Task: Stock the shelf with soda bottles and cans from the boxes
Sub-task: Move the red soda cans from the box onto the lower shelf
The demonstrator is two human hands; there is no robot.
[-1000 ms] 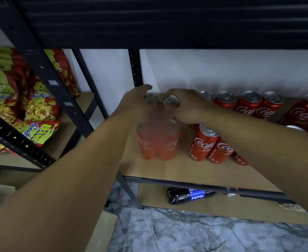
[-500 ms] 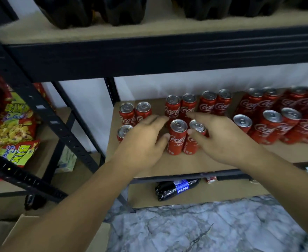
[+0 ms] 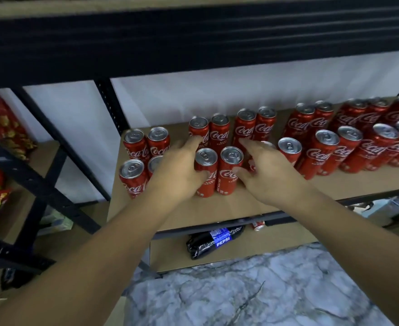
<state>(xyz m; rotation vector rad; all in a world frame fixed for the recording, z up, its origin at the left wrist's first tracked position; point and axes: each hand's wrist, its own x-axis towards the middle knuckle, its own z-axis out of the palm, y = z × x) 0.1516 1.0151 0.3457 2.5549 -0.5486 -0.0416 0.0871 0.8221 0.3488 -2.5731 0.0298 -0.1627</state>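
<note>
At the far left you see red and yellow snack bags (image 3: 4, 128) on a neighbouring rack, beyond a slanted black upright (image 3: 52, 147). The shelf (image 3: 217, 212) in front of you carries red Coca-Cola cans, all standing upright. Four cans (image 3: 135, 144) form a small block at its left edge, and your wrist hides part of the front right one.

Your left hand (image 3: 177, 175) reaches in just right of that block. Its fingers (image 3: 191, 143) are straight and slightly apart, gripping nothing, and the thumb lies against the left side of a pair of cans (image 3: 217, 171) standing near the front edge. Your right hand (image 3: 271, 177) flanks the pair on the other side, fingers (image 3: 248, 144) spread and loose, thumb just beside the right can; you cannot tell whether it touches.

Behind the pair, a back row (image 3: 232, 129) of four cans stands near the wall. A dense cluster of cans (image 3: 335, 147) fills the shelf toward its right edge.

On the lower shelf (image 3: 276, 243) a dark Pepsi bottle (image 3: 215, 240) lies on its side near the front edge, above the marbled floor (image 3: 252, 295).
</note>
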